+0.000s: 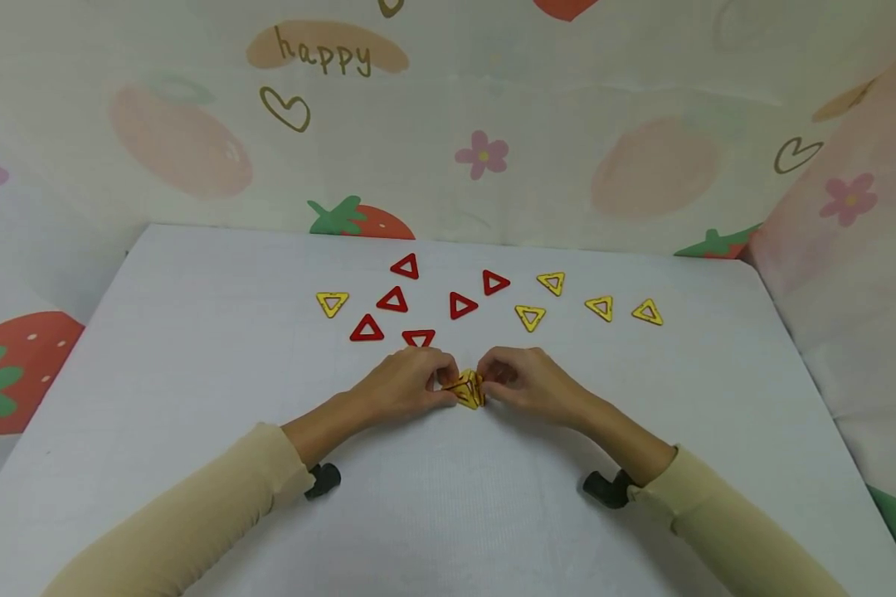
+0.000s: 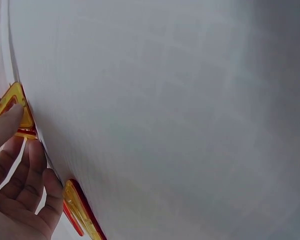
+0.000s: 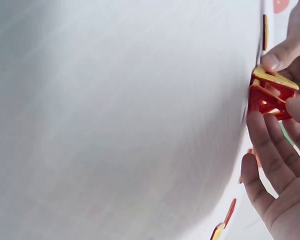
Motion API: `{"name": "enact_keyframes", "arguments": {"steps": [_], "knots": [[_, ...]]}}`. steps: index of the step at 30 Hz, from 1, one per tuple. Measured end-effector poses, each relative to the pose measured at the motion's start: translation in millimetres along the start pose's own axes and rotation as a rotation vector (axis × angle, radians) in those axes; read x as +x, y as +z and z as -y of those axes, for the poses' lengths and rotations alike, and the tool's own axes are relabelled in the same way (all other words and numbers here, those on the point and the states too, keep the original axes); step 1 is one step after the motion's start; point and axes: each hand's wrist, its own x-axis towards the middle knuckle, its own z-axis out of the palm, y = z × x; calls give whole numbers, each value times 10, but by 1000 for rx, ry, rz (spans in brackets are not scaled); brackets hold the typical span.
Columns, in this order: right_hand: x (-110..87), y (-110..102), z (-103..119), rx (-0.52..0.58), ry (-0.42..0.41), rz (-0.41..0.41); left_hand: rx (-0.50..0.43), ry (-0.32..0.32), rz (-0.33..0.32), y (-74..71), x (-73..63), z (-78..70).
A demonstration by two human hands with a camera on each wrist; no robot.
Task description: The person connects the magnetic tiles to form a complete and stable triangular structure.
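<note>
Between the two hands stands a small pyramid-like shape of triangle tiles [image 1: 469, 390], low over the white table. My left hand [image 1: 399, 383] pinches its left side; in the left wrist view the thumb lies across a yellow tile face [image 2: 27, 119], with the fingers curled beneath. My right hand [image 1: 533, 383] grips the other side between thumb and fingertips. In the right wrist view the shape [image 3: 275, 80] shows a yellow upper tile and red tiles below, each with a cut-out middle. Just beyond the left hand, a red triangle tile [image 1: 419, 335] is partly hidden.
Several red triangle tiles [image 1: 367, 328] lie flat across the table's [image 1: 194, 348] far half. Several yellow ones [image 1: 530, 317] lie mostly to the right, with one yellow tile [image 1: 332, 303] at the left. A patterned cloth [image 1: 538, 108] hangs behind the table's back edge.
</note>
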Motion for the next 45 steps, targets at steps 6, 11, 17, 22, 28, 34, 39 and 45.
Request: {"name": "enact_keyframes", "arguments": {"steps": [6, 11, 17, 22, 28, 34, 39, 45], "knots": [[16, 22, 12, 0, -9, 6, -10, 17, -17, 6, -1, -7], [13, 37, -2, 1, -34, 4, -3, 21, -17, -2, 0, -19], [7, 53, 1, 9, -47, 7, 7, 9, -2, -4, 6, -31], [6, 66, 3, -14, -38, 10, 22, 1, -2, 3, 10, -42], [13, 79, 11, -72, -17, 8, 23, -3, -3, 22, 23, -47], [8, 71, 8, -88, -6, 3, 17, -6, -1, 22, 26, -64], [-1, 67, -15, -104, -9, 0, 8, -19, 6, 21, 36, -70], [-30, 52, -62, -114, 5, -8, -19, -13, 8, 17, 52, -87]]}}
